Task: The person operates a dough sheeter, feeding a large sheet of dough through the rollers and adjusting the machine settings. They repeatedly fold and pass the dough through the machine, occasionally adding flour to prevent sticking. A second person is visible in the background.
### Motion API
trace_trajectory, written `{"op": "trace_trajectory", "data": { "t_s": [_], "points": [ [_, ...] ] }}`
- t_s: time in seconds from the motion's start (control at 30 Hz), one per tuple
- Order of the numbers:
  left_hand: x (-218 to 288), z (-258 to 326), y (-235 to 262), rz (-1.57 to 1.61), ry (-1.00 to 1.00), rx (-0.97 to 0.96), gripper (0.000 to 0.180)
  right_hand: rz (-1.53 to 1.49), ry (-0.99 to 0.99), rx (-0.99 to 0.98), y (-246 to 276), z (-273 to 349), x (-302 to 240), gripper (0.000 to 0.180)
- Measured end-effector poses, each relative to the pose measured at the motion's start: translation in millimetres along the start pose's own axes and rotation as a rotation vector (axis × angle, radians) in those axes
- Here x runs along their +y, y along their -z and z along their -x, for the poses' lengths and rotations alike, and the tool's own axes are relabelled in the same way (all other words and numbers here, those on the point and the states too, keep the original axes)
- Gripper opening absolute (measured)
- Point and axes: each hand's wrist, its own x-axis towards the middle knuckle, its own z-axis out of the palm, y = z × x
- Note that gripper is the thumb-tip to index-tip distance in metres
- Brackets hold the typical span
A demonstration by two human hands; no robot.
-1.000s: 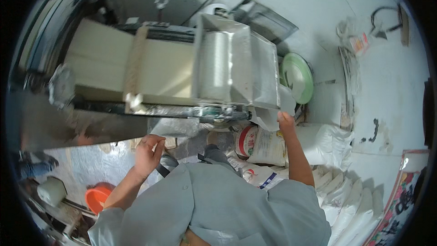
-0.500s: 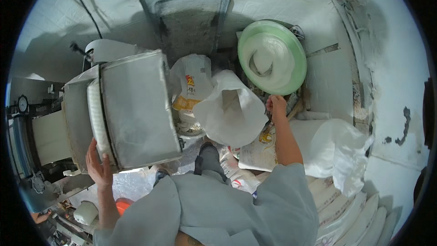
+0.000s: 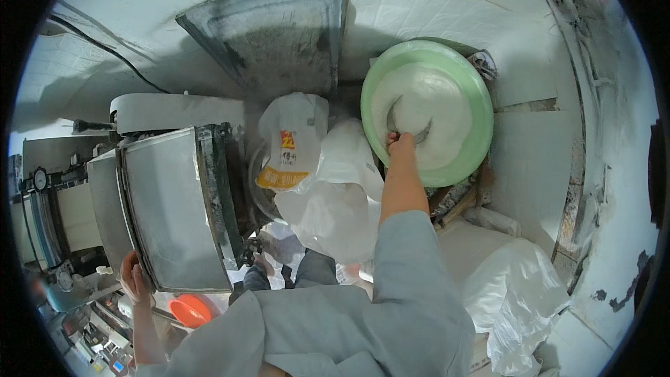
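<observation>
In the wide green basin [image 3: 481, 112], white powder holds a scoop [image 3: 424, 131] with a thin, curved grey rim, partly sunk in. My right hand [image 3: 400, 142] reaches over the basin's near edge, closed on the scoop's near end; its handle is hidden in my fingers. At the left stands a boxy metal machine [image 3: 166, 209] with a pale, flat panel. My left hand [image 3: 135, 279] touches the panel's lower left edge, fingers apart and lightly bent.
Between machine and basin stand a printed white bag [image 3: 296, 126] and an opened white sack [image 3: 331, 213]. Clear plastic sheeting [image 3: 516, 293] covers a bulky pile at lower right. A grey metal sheet [image 3: 279, 42] leans on the wall. An orange basin [image 3: 190, 310] lies low at left.
My right hand has moved from outside the basin's near rim in over the powder and closed on the scoop. My left hand stays at the machine's edge. The whole view has shifted.
</observation>
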Motion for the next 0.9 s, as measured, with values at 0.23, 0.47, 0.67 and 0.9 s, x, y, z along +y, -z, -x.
{"op": "trace_trajectory", "data": {
  "t_s": [0.23,0.47,0.67,0.9],
  "points": [
    [10.2,11.0,6.6,-0.235,0.035,-0.017,0.055,1.001,0.399,0.126,38.9,8.0,-139.1,0.035],
    [0.6,12.5,7.5,-0.321,0.010,-0.014,0.061,2.397,0.813,0.186,35.6,55.6,-236.3,0.035],
    [5.9,5.2,4.3,-0.308,-0.010,-0.026,0.065,1.828,0.383,-0.024,93.7,-20.4,-190.7,0.014],
    [4.1,9.5,7.0,-0.303,-0.010,-0.035,0.065,0.965,0.133,0.016,39.3,52.5,-71.2,0.014]
  ]
}}
